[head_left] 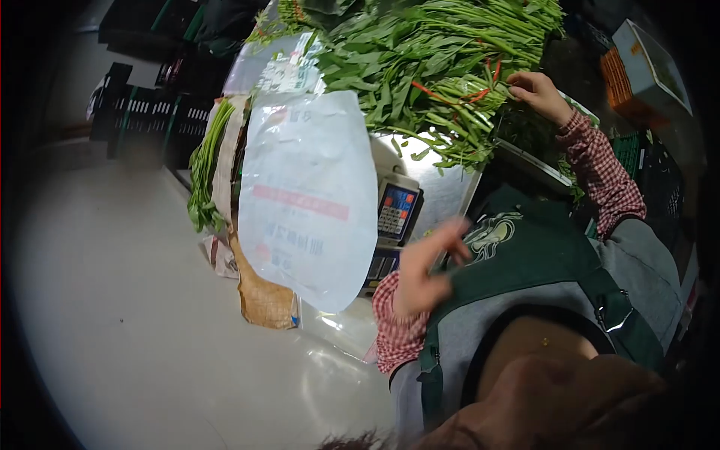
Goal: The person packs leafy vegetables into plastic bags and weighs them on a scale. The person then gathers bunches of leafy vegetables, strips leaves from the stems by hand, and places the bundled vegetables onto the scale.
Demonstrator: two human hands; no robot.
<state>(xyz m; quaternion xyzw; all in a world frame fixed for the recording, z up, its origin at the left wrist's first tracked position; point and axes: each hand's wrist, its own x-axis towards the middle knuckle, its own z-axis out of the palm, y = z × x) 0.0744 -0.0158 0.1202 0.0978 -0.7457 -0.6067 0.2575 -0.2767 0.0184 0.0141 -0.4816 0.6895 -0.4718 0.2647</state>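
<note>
A large heap of leafy green vegetables (420, 56) with long stems lies at the top of the view, some bunches bound with red ties (431, 94). At its right edge, my right hand (538, 96) has its fingers curled and pinched on the stem ends of a bunch (469, 124) with a red tie. My left hand (426, 271) is in front of my apron, smeared by motion; its fingers look apart and nothing shows in it. Left of that hand are a keypad scale (397, 210) and a white printed plastic sheet (307, 195).
More green stems (210, 165) hang at the left edge of the work surface, above brown cardboard (266, 300). Black crates (142, 112) stand at upper left. At upper right are an orange crate (626, 86) and a white box (652, 64).
</note>
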